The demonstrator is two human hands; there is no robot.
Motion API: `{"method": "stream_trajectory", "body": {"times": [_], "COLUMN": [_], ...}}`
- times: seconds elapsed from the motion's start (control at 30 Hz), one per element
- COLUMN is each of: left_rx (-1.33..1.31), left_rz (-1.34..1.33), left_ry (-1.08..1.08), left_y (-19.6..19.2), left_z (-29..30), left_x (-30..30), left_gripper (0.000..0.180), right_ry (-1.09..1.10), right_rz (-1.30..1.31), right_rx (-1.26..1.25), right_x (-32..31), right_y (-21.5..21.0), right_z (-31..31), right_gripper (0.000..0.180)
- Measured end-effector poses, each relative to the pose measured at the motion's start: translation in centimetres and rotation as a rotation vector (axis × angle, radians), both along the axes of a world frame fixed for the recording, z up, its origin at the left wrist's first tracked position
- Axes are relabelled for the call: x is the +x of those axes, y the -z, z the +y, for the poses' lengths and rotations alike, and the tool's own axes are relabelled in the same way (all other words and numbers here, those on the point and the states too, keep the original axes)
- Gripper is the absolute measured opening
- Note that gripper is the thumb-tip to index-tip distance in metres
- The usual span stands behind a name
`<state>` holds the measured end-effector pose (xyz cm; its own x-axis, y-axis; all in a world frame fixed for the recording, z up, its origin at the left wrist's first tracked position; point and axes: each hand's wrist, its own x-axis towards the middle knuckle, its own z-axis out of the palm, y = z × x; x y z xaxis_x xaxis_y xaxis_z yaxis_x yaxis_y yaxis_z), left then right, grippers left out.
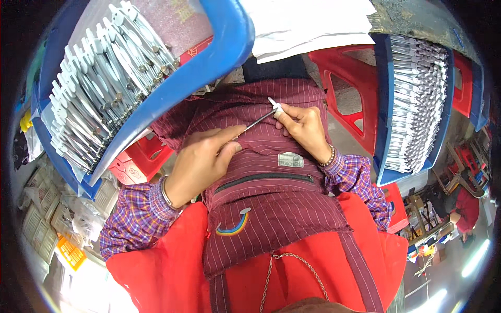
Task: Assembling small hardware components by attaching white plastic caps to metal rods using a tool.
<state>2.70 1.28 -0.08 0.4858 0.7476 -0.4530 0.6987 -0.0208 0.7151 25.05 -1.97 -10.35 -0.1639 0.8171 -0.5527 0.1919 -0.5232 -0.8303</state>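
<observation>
We hold a slim metal rod (259, 120) aslant over the far half of the maroon apron (271, 206). Our left hand (201, 156) has its grip clamped on the rod's near end; our right hand (307, 129) has its grip pinched together on the white end piece (273, 104). Held at 2 ends, so thin a rod probably twists less.

A blue tray (237, 26) left of the apron and a blue bin (384, 104) right of it carry dense rows of pale, thin pieces, likely flanking it for short reaches. White sheets (310, 28) lie beyond the apron's far edge.

The tray's thick rim juts toward the apron's far left corner, so our left side looks tighter. Right of the apron, a red stool (357, 86) stands before the bin. Our freest room seems to be directly above the apron.
</observation>
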Motion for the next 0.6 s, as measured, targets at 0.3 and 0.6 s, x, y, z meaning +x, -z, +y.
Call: {"method": "stream_trajectory", "body": {"times": [0.3, 0.6], "left_rx": [-1.319, -1.181], "left_rz": [-0.172, -0.119], "left_ry": [-0.796, -0.661], "left_y": [-2.2, -1.3], "left_z": [4.6, 3.3], "left_x": [0.9, 0.3], "left_gripper": [0.037, 0.034], "right_ry": [0.007, 0.018], "right_rz": [-0.089, -0.152], "right_rx": [0.143, 0.224], "right_x": [-0.4, -0.3], "right_y": [0.4, 0.9], "right_z": [-0.5, -0.8], "right_gripper": [0.016, 0.014]}}
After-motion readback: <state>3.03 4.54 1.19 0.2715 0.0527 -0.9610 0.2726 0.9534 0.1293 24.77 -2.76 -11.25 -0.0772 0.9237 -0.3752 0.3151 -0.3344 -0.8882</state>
